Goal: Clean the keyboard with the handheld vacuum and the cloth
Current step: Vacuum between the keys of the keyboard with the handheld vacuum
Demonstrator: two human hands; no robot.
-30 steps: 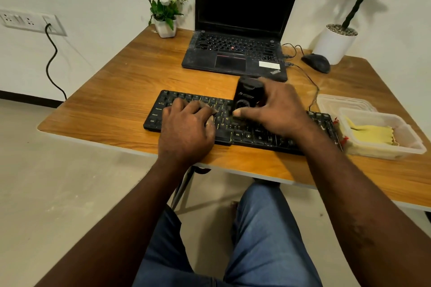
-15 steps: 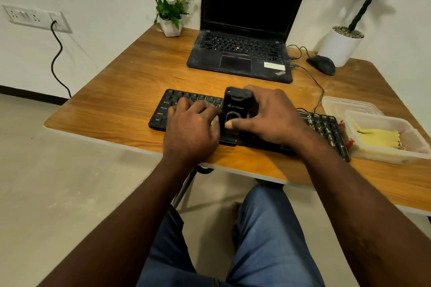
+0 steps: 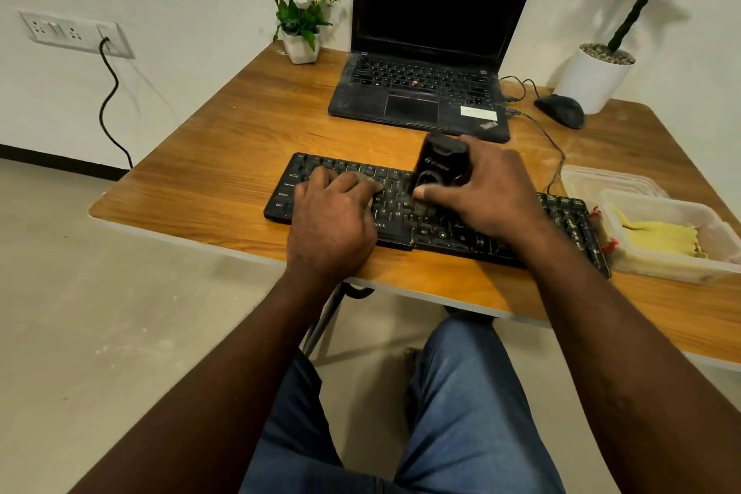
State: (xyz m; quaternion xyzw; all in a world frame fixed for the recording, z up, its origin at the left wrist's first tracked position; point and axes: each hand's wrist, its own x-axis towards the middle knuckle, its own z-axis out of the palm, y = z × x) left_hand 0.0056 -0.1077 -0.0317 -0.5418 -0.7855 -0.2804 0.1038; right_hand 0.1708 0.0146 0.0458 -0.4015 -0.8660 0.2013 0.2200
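vacuum (image 3: 439,164) slid right on keyboard (image 3: 397,209).

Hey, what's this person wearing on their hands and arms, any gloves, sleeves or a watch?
The left hand and right hand are bare: no gloves, rings or watch visible, and no sleeves anywhere up to the frame's edge. Blue jeans cover the legs.

Your left hand (image 3: 333,213) lies palm down on the left half of the keyboard (image 3: 461,235), fingers spread and nearly straight across the keys. Your right hand (image 3: 487,192) sits over the keyboard's middle, fingers curled round the upright handheld vacuum (image 3: 439,162), thumb stretched along its lower front toward the left hand. Your bare left forearm (image 3: 240,353) and right forearm (image 3: 601,317) reach in from the keyboard's near side, angling toward each other.
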